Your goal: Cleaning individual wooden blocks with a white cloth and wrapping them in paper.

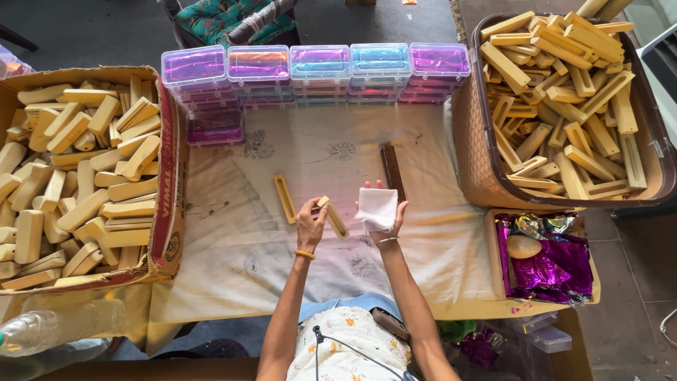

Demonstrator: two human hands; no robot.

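Two hands work over the middle of a cloth-covered table in the single head view. The left hand has its fingers closed around one end of a pale wooden frame piece, a slim slotted bar that slants down to the right from the grip. The right hand is held palm up, fingers spread and lightly curled under a folded white cloth that lies across it; cloth and bar are just beside each other but do not appear to touch. A second slotted wooden piece lies flat on the table, left of the hands, and a dark brown bar lies just beyond the right hand.

As for progress, I judge the work to be in its early or middle part. At the left, a cardboard box is heaped with rounded wooden blocks, and at the right a brown woven basket is piled high with open wooden frames, so both stocks look large. Along the far edge stands a row of closed plastic cases with purple and blue sheen, stacked in several layers; whether they are filled cannot be told. A smaller box at lower right holds purple foil and one pale oval piece.
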